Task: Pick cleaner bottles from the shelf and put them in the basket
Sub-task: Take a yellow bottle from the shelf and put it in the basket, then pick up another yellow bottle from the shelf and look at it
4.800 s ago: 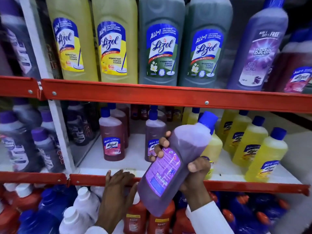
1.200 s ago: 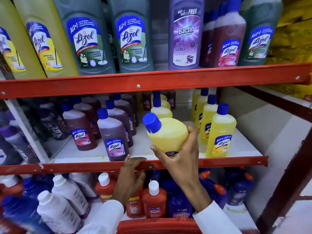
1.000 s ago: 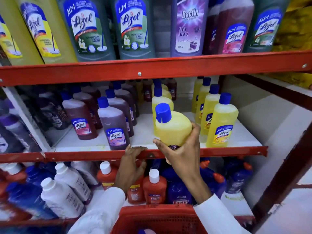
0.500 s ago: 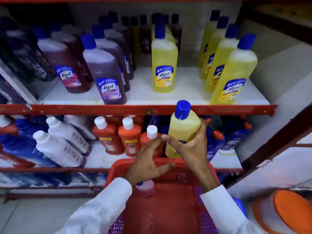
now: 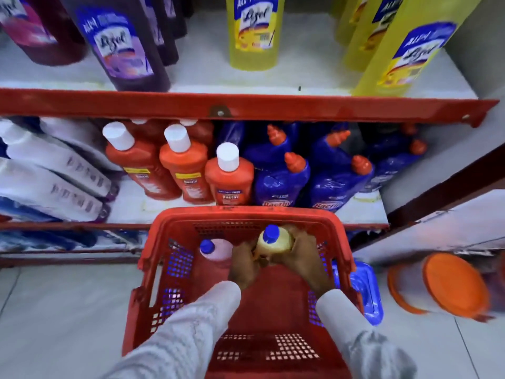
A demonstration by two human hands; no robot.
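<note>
both hands cup yellow bottle

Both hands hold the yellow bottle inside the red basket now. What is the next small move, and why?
Probably lower the yellow bottle the last bit, stand it beside the purple bottle, then let go. The left hand and right hand both grip it, cap up, already below the rim of the red basket. Whether its base touches the floor cannot be seen.
</note>
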